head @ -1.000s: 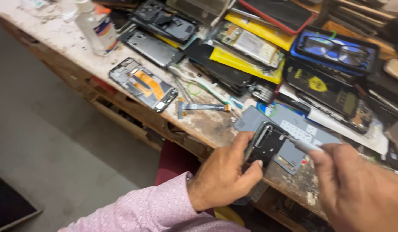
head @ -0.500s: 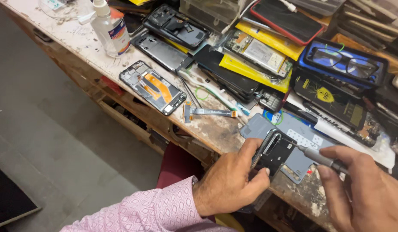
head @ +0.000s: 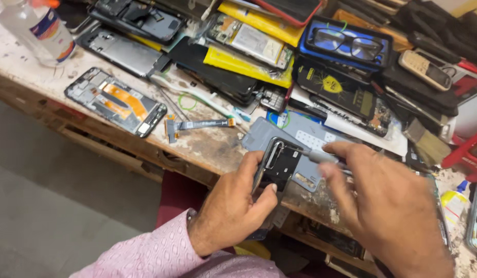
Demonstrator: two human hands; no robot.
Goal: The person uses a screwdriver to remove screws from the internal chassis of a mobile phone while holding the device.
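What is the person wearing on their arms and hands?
The left hand is bare, with no glove, and its arm has a pink long sleeve with a fine pattern and a buttoned-looking cuff at the wrist. The right hand is bare too; no sleeve shows there.

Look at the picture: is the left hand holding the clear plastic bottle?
No, the left hand grips a dark phone frame; the bottle stands far off on the bench.

The black phone frame [head: 277, 166] is open, its inside parts showing; it stands tilted at the bench's front edge, over a grey mat; the thin grey screwdriver [head: 321, 156] touches its top
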